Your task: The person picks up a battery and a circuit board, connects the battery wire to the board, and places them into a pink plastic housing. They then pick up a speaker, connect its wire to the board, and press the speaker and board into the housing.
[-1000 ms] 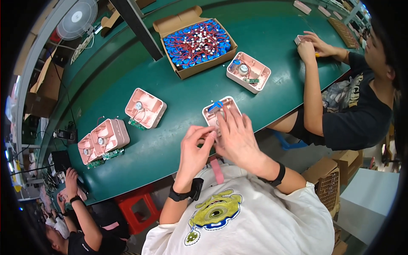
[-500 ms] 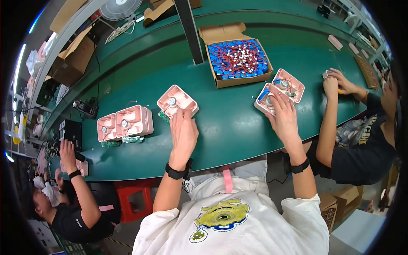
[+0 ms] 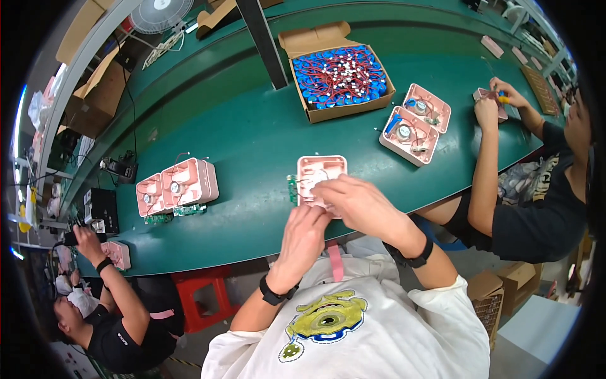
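Observation:
In front of me a pink plastic housing (image 3: 322, 165) lies on the bench, its hollow side up. A green circuit board (image 3: 292, 189) hangs by wires at its left edge. My left hand (image 3: 303, 235) grips the housing's near end with bent fingers. Over the housing's inside, my right hand (image 3: 363, 207) has its fingers closed together, hiding the middle; what they pinch, if anything, cannot be seen. To the right stand two more pink housings; the nearer housing (image 3: 423, 150) holds a round speaker (image 3: 403, 131) and a blue wired battery (image 3: 392, 122).
Farther back is an open cardboard box (image 3: 348, 110) of blue batteries with red wires. Several pink housings (image 3: 189, 180) with boards sit at left. A metal post (image 3: 262, 44) rises behind. One co-worker (image 3: 536, 215) works at right, another (image 3: 120, 316) at left.
My left hand has drawn the pink housing nearer and to the right, turning it upright to me. My right hand has left the right-hand housings and come over to this one.

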